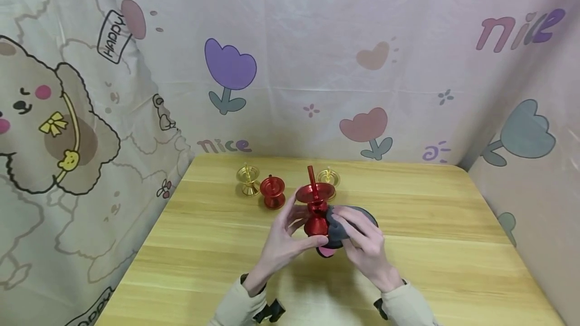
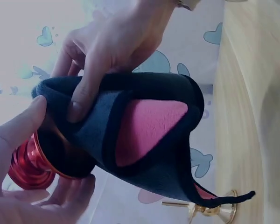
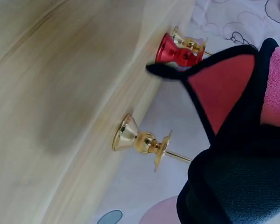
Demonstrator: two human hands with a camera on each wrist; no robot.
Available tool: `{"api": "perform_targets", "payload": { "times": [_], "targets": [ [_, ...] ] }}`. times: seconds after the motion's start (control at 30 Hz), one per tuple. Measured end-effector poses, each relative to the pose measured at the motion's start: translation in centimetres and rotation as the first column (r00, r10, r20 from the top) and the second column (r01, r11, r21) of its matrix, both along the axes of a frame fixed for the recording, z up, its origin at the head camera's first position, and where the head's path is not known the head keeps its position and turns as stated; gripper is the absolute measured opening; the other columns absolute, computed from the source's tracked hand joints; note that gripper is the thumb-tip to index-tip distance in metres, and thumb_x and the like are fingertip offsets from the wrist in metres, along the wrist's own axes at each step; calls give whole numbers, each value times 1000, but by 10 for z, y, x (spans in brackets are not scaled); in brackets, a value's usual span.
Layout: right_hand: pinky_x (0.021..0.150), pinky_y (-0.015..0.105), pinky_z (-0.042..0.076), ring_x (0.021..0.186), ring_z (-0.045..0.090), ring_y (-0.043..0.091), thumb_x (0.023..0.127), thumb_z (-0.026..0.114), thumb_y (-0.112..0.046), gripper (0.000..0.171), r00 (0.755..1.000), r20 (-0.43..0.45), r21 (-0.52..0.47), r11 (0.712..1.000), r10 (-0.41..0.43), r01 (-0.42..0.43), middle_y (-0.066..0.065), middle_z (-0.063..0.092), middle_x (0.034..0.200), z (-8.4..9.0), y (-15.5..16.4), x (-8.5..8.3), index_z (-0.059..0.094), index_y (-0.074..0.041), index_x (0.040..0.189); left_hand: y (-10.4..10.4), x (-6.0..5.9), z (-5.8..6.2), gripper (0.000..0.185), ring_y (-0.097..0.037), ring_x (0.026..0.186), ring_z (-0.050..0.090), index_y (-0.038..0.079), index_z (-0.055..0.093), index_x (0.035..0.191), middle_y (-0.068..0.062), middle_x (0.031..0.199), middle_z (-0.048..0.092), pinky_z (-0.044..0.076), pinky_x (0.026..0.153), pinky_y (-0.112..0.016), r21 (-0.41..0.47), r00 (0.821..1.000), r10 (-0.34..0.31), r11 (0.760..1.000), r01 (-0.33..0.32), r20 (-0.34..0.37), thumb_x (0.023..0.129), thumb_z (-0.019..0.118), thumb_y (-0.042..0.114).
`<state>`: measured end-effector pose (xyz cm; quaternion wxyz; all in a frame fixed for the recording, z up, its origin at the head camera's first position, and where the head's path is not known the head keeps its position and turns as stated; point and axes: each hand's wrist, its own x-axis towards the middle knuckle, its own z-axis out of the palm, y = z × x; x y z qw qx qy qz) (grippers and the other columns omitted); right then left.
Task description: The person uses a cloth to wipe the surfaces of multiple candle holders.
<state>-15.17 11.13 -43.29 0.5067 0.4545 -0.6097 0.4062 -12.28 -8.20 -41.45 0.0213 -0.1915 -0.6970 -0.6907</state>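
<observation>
While the left hand is gripping the red candlestick upright between both hands, the right hand is pressing a dark cloth against it; wiping seems underway, likely needing a turn next.

held candlestick between both hands, front-centre on table | cloth right of it | three candlesticks behind

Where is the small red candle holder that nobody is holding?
In the head view, the small red candle holder stands on the table left of centre, beside a gold holder, behind the left hand.
</observation>
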Motion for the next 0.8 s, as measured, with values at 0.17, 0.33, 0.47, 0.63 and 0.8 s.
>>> {"api": "perform_targets", "payload": {
  "times": [0.17, 0.33, 0.47, 0.63, 0.8],
  "targets": [
    [101, 27, 55, 105, 70, 28, 93, 66, 1, 18, 980, 159, -96, 990, 122, -107, 30, 69, 102, -12, 2, 1, 71, 16, 102, -4, 0, 0, 100, -16, 113, 66, 16, 24, 161, -24, 120, 63, 56, 101, -35, 86, 997, -73, 994, 69, 38, 81, 84, 11],
    [99, 23, 55, 111, 70, 19, 87, 69, 10, 19, 926, 302, -206, 964, 227, -169, 31, 69, 104, -21, 2, 2, 70, 16, 106, -6, -3, -5, 98, -9, 117, 63, 9, 17, 162, -30, 126, 58, 54, 103, -30, 165, 987, -158, 975, 152, 24, 86, 80, 11],
    [98, 25, 56, 104, 71, 25, 90, 65, 8, 14, 972, 180, -164, 979, 148, -119, 32, 70, 100, -13, -2, 0, 71, 17, 100, -5, -3, -3, 99, -12, 122, 61, 15, 18, 162, -25, 132, 60, 50, 108, -29, 100, 990, -144, 985, 142, 8, 85, 81, 12],
    [97, 32, 57, 94, 71, 36, 94, 61, 4, 15, 999, -31, -60, 998, 16, -18, 30, 71, 96, 0, -5, -1, 72, 15, 93, -1, -2, 3, 92, -21, 116, 63, 28, 38, 153, -13, 131, 63, 56, 101, -34, 34, 998, -60, 998, 60, -12, 77, 87, 12],
    [98, 31, 57, 98, 71, 33, 93, 63, 4, 15, 995, 38, -93, 992, 90, -86, 30, 71, 99, -1, -6, 0, 72, 16, 96, -3, -2, 1, 93, -15, 107, 66, 22, 37, 155, -19, 117, 64, 59, 95, -34, 100, 997, -76, 992, 79, -33, 78, 87, 9]
  ]
}}
